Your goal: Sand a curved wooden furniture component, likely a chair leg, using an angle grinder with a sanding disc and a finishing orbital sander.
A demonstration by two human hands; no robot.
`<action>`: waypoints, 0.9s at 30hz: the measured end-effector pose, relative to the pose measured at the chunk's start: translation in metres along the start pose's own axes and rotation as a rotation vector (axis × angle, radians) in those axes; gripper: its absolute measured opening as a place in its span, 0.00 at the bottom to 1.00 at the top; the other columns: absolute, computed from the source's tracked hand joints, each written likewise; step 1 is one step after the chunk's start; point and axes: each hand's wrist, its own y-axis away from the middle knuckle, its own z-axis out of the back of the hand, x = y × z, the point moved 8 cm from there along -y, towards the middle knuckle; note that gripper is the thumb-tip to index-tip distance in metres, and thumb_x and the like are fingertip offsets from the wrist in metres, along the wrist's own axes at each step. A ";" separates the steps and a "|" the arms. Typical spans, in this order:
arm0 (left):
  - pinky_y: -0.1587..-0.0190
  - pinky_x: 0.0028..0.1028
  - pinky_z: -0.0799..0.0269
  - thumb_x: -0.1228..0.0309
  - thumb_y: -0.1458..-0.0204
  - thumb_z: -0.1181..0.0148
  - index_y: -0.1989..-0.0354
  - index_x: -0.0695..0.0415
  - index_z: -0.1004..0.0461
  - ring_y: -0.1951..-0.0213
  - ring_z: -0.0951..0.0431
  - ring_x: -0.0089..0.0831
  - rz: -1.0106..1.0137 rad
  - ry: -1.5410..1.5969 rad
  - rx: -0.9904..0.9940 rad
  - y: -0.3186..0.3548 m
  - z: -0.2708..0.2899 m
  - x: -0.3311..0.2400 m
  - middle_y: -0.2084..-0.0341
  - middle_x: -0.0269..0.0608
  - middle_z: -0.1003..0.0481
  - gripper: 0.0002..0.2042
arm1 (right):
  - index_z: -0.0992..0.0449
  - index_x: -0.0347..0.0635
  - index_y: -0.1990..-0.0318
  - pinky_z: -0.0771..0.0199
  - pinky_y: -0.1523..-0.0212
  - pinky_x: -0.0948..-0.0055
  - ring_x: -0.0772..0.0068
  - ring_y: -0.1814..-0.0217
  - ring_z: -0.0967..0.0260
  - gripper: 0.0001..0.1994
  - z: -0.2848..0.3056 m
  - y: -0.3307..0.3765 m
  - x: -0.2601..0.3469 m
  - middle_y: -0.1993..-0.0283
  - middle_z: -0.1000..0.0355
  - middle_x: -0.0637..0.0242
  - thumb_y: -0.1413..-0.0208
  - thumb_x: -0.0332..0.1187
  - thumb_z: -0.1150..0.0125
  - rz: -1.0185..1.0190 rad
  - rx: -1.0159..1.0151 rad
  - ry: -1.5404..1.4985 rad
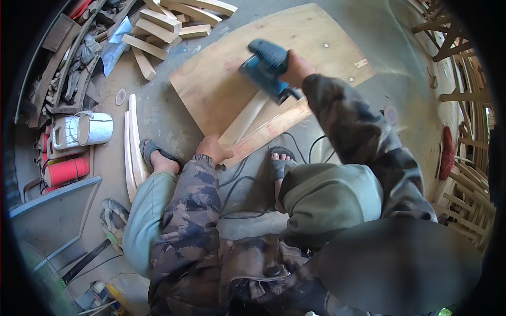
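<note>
My right hand is wrapped round the rear of a blue power sander, which looks blurred. The sander sits over the far end of a pale, slightly curved wooden piece and hides that end. At the near end of this piece, my left hand is closed on the wood. Beneath lies a plywood board with a few pale spots. A thick wooden batten runs along the board's near edge, beside the curved piece.
Cut wooden pieces are piled at the far left. Two long curved strips lie by my left foot. A white bucket and a red container stand left. Black cable loops between my feet. Wooden frames line the right.
</note>
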 end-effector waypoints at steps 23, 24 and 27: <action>0.50 0.31 0.30 0.53 0.68 0.26 0.50 0.56 0.23 0.55 0.22 0.38 -0.112 0.141 0.339 -0.063 -0.008 0.009 0.58 0.48 0.21 0.33 | 0.41 0.37 0.55 0.28 0.57 0.51 0.38 0.57 0.28 0.22 -0.036 0.087 0.041 0.64 0.27 0.40 0.59 0.30 0.40 0.077 -0.071 -0.137; 0.50 0.31 0.30 0.53 0.68 0.26 0.50 0.56 0.23 0.55 0.22 0.38 -0.124 0.138 0.341 -0.067 -0.011 0.012 0.58 0.48 0.21 0.33 | 0.41 0.36 0.50 0.27 0.55 0.52 0.39 0.55 0.29 0.27 -0.048 0.092 0.044 0.62 0.27 0.39 0.59 0.31 0.39 0.076 -0.043 -0.151; 0.48 0.32 0.30 0.53 0.67 0.27 0.49 0.56 0.24 0.53 0.22 0.39 -0.304 0.147 0.122 -0.070 -0.008 0.030 0.57 0.50 0.22 0.34 | 0.42 0.36 0.44 0.27 0.54 0.54 0.39 0.53 0.29 0.32 -0.066 0.106 0.067 0.61 0.27 0.38 0.60 0.32 0.38 0.121 0.029 -0.149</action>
